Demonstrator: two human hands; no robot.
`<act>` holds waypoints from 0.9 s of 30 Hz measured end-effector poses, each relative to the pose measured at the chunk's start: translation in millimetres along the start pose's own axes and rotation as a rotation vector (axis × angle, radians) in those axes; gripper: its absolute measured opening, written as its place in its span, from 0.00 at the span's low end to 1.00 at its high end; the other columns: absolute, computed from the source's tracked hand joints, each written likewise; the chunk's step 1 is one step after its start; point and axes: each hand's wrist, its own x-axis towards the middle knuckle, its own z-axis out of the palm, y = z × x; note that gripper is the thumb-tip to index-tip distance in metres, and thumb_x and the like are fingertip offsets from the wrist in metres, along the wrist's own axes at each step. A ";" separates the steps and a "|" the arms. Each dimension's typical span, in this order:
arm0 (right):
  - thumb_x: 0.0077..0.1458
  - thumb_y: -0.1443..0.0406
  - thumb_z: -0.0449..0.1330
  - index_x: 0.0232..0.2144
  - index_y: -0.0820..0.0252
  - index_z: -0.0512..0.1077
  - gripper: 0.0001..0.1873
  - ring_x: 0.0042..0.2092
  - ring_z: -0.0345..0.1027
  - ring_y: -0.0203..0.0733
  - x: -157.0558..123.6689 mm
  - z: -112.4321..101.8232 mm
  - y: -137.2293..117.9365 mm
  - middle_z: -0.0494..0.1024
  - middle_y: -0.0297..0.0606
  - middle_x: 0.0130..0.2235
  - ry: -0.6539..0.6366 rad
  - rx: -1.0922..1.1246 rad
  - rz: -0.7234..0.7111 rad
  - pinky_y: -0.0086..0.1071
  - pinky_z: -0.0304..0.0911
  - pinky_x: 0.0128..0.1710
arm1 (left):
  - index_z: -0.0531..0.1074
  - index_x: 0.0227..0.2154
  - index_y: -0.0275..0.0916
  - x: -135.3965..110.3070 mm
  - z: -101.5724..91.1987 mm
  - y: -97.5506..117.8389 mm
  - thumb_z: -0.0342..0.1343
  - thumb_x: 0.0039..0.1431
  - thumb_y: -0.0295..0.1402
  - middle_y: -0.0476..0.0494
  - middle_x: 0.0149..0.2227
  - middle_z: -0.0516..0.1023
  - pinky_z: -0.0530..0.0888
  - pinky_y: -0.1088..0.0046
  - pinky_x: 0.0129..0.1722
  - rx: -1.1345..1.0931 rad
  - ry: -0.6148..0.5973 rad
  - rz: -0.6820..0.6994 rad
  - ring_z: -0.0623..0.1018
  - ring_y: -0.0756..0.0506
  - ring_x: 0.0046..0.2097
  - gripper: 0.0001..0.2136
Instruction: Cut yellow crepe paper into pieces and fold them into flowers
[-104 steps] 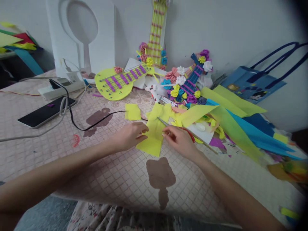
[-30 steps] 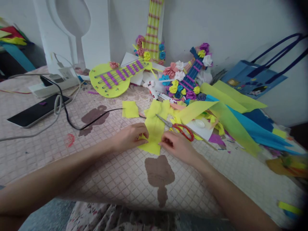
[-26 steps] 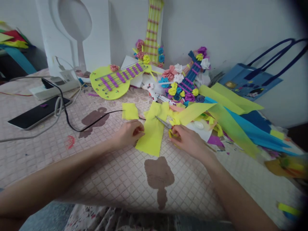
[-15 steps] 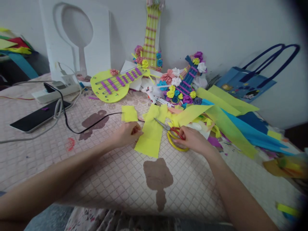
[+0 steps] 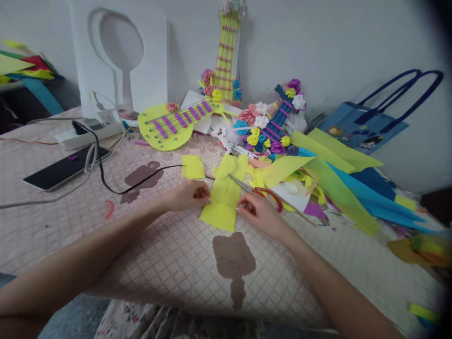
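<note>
A strip of yellow crepe paper [image 5: 221,195] lies on the table between my hands. My left hand [image 5: 190,195] pinches its left edge with curled fingers. At its right edge, the fingertips of my right hand [image 5: 261,213] are closed on the paper. Scissors with red handles [image 5: 271,194] rest just beyond my right hand, their blades pointing left over the strip; part of them is hidden behind the hand. A small yellow paper square [image 5: 193,167] lies past my left hand.
Toy guitars, one yellow [image 5: 165,129] and one blue [image 5: 278,120], stand behind with paper flowers. A glue gun [image 5: 224,139] is near them. Yellow and blue paper strips [image 5: 339,193] spread right, before a blue bag [image 5: 356,125]. A black cable [image 5: 141,185], phone [image 5: 63,169] and power strip [image 5: 92,129] lie left.
My right hand has let go of the scissors, which now lie on the table, and has moved left to the paper's right edge. My left hand stays at the left edge.
</note>
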 end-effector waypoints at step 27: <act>0.53 0.62 0.59 0.36 0.59 0.65 0.10 0.35 0.69 0.42 -0.1 17.1 -14.0 0.75 0.38 0.34 -0.051 -0.306 0.122 0.31 0.55 0.30 | 0.72 0.33 0.37 -2.7 6.6 9.5 0.64 0.38 0.34 0.51 0.27 0.70 0.64 0.76 0.28 0.208 0.011 0.015 0.69 0.51 0.28 0.15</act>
